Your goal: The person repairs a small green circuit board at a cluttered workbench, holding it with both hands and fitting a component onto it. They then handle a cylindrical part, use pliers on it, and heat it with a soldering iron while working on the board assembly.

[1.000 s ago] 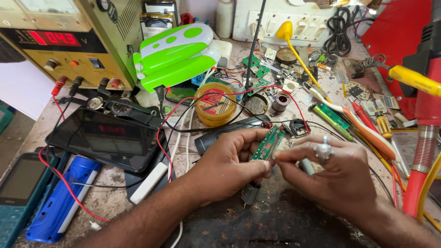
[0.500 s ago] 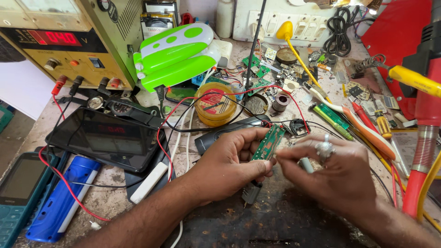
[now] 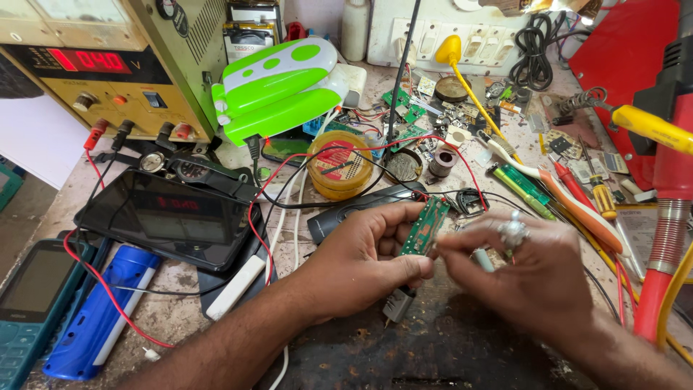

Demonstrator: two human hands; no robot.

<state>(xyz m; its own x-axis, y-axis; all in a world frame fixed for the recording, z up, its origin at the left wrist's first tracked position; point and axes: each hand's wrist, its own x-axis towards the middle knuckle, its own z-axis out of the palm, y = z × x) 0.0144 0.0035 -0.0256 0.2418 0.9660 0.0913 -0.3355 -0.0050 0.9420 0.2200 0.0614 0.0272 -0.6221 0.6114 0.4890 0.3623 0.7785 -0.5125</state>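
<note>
At the far left, the power supply [image 3: 94, 65] with its red readout and the dark tablet [image 3: 170, 217] lying near it have stayed where they were a second ago, and so have the teal phone [image 3: 32, 303] and the blue tube [image 3: 101, 314] at the near left edge. What has changed is small. My left hand [image 3: 361, 263] keeps its pinch on the narrow green circuit board [image 3: 426, 225], thumb below and fingers curled above, and the board stands tilted in the middle of the bench, just near the black handset [image 3: 361, 213], about where it was before. My right hand [image 3: 538, 271], the one with the ring, has come in a little closer from the right, its fingertips now together at the board's right edge, closed on something small and pale that I cannot make out. To me that reads as fine work continuing on the board, not a new step. My fingers hide the board's lower end, and the grey part [image 3: 397, 307] hanging below my left hand is half covered. Whether my right fingers touch the board itself I cannot tell. The red hose [image 3: 668, 238] at the far right is cut off by the frame.
</note>
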